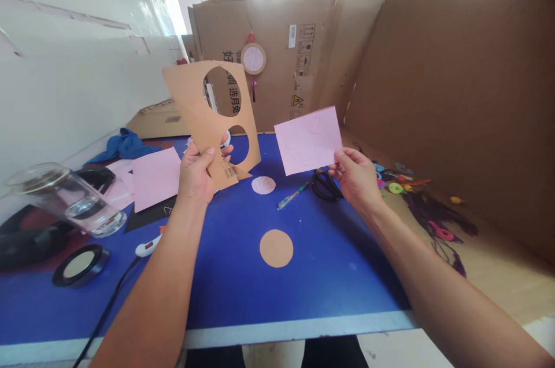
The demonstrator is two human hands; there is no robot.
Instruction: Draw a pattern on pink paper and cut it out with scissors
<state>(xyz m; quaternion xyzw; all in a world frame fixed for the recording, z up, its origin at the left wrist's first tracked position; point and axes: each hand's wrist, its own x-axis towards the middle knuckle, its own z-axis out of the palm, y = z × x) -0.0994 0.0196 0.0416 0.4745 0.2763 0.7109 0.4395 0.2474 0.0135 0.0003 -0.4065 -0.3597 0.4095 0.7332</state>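
Two tall cardboard walls close off the scene: a printed carton [260,26] at the far end, with a round hanging ornament [253,58] tied to it, and a plain brown panel [433,78] along the right. Between them lies a blue desk [329,281] with a white near edge. Both arms reach over it and hold sheets up above its middle, well apart from each other. The left hand [195,174] grips a kraft card stencil [191,102] with two round holes, its thumb on the near face and its fingers curled behind, pinching the lower part. The right hand [355,177] pinches the near right corner of a pink paper sheet [307,140], faintly marked with drawn lines, between thumb and bent fingers. Below them on the desk lie a kraft paper disc [276,248], a smaller pink paper disc [263,184], a green pen [292,195] and black-handled scissors [323,186], the scissors just under the right hand. Further left are a glass tumbler [65,200] on its side, loose pink sheets [155,178] and a roll of black tape [80,265]. With both hands full, reaching the scissors or pen would call for laying one sheet down first.
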